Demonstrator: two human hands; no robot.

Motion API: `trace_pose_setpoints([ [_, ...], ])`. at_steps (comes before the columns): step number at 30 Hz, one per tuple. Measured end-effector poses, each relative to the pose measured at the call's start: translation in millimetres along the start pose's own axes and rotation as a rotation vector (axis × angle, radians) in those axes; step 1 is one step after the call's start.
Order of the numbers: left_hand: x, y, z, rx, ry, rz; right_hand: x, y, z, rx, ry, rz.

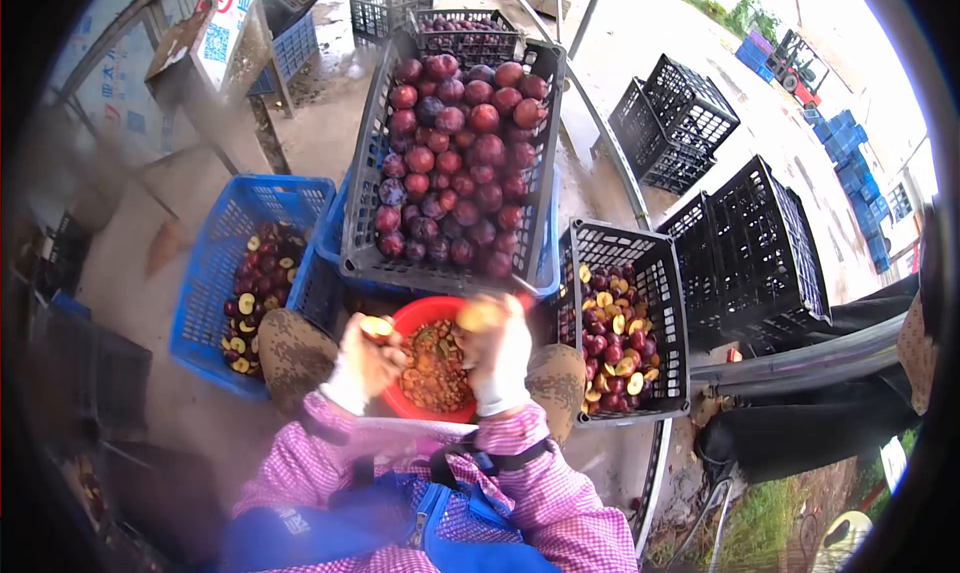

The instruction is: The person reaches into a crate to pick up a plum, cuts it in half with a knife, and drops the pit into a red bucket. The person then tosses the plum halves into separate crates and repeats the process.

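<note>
Two hands work close together over the red basin (428, 306): the left hand (368, 363) is closed around a cut plum half (377, 328), held at its fingertips with the yellow face showing, just above the basin's left rim. Opposite it, the right hand (500, 348) is curled with a blurred yellow piece (481, 315) at its fingers, over the right rim; whether it also grips a tool I cannot tell. The two pieces lie side by side across the basin's far edge, well apart — the gap between them runs left to right, and their long axes are too blurred to read. Inside the basin is a wet, orange-brown mass (437, 368), apparently pits and pulp. Outward from the left hand, past the left knee (292, 358), stands a blue crate (203, 273) with cut plums (246, 304) along its right side. The right hand is nearer a black crate (682, 323) beyond the right knee (556, 385), its near half heaped with halves (619, 325). Beyond the basin's far edge, a large dark crate (362, 163) of whole plums (484, 119) sits on a blue one (550, 268) — filled from its far edge nearly to its near one.
</note>
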State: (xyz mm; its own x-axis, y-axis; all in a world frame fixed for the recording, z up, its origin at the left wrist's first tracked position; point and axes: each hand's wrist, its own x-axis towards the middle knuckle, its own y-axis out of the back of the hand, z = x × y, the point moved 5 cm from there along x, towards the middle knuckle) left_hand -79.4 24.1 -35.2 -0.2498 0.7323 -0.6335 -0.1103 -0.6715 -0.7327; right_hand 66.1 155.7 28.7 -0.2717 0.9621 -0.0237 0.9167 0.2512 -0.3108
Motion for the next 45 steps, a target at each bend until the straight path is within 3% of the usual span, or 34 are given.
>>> trace_pose_setpoints([
  [1, 0, -5, -15, -0.016, 0.085, -0.035, -10, -41, -37, -0.344, 0.445, -0.261],
  [2, 29, 14, -28, -0.079, 0.071, -0.079, -17, -68, -64, -0.057, 0.157, -0.297],
  [3, 15, -23, -34, 0.002, 0.018, -0.044, -24, -87, -82, 0.229, -0.129, -0.326],
  [5, 36, -28, -35, -0.011, 0.021, -0.299, -20, -78, -101, 0.152, 0.083, -0.278],
  [6, 39, -27, -30, 0.042, -0.080, -0.260, -17, -64, -109, -0.044, 0.351, -0.183],
  [7, 43, -50, -31, 0.136, -0.185, -0.487, -16, -49, -105, -0.108, 0.528, -0.098],
  [9, 26, -112, -52, 0.406, -0.183, -0.673, -21, -20, -103, -0.002, 0.249, 0.010],
  [11, 22, -151, -55, 0.791, -0.283, -0.672, -25, 8, -98, 0.126, 0.224, 0.196],
  [12, 43, -151, -50, 0.772, -0.300, -0.799, -28, 21, -97, 0.201, 0.158, 0.222],
  [13, 79, -139, -36, 0.819, -0.293, -0.753, -32, 38, -97, 0.274, 0.097, 0.253],
  [14, 95, -147, -15, 1.016, -0.367, -0.472, -31, 58, -87, 0.254, 0.106, 0.245],
  [15, 109, -151, 10, 1.300, -0.623, -0.136, -33, 77, -80, 0.172, 0.037, 0.338],
  [16, 131, -142, 29, 1.303, -0.687, -0.035, -34, 89, -70, 0.107, -0.002, 0.370],
  [17, 169, -116, 53, 1.588, -0.871, 0.069, -36, 103, -60, 0.041, -0.044, 0.410],
  [18, 171, -119, 64, 1.799, -0.880, 0.213, -40, 110, -51, -0.024, -0.088, 0.421],
  [20, 209, -95, 77, 1.980, -0.754, 0.356, -49, 107, -41, -0.050, -0.177, 0.339],
  [21, 223, -84, 80, 1.991, -0.650, 0.301, -51, 102, -38, -0.100, -0.211, 0.261],
  [23, 226, -84, 80, 2.123, -0.727, 0.331, -58, 90, -29, -0.081, -0.259, 0.139],
  [27, 223, -84, 85, 2.099, -0.852, 0.224, -65, 80, -8, -0.179, -0.286, 0.002],
  [29, 200, -86, 74, 1.542, -0.325, 0.084, -62, 81, -3, -0.158, -0.283, -0.014],
  [31, 147, -115, 45, 1.311, -0.320, -0.255, -55, 81, 3, -0.066, -0.329, -0.009],
  [33, 89, -134, 11, 1.319, -0.262, -0.383, -38, 74, 4, 0.072, -0.345, 0.064],
  [35, 36, -142, -25, 1.083, -0.209, -0.579, -26, 59, -1, 0.214, -0.392, 0.079],
  [37, 10, -123, -48, 1.088, -0.185, -0.596, -21, 46, 6, 0.253, -0.377, 0.037],
  [39, -4, -111, -54, 1.313, -0.576, -0.572, -25, 30, 4, 0.380, -0.280, 0.059],
  [41, -10, -97, -55, 1.214, -0.603, -0.496, -35, 31, 22, 0.314, -0.343, -0.022],
  [45, -29, -88, -57, 1.240, -0.666, -0.429, -51, 27, 41, 0.325, -0.334, 0.068],
])
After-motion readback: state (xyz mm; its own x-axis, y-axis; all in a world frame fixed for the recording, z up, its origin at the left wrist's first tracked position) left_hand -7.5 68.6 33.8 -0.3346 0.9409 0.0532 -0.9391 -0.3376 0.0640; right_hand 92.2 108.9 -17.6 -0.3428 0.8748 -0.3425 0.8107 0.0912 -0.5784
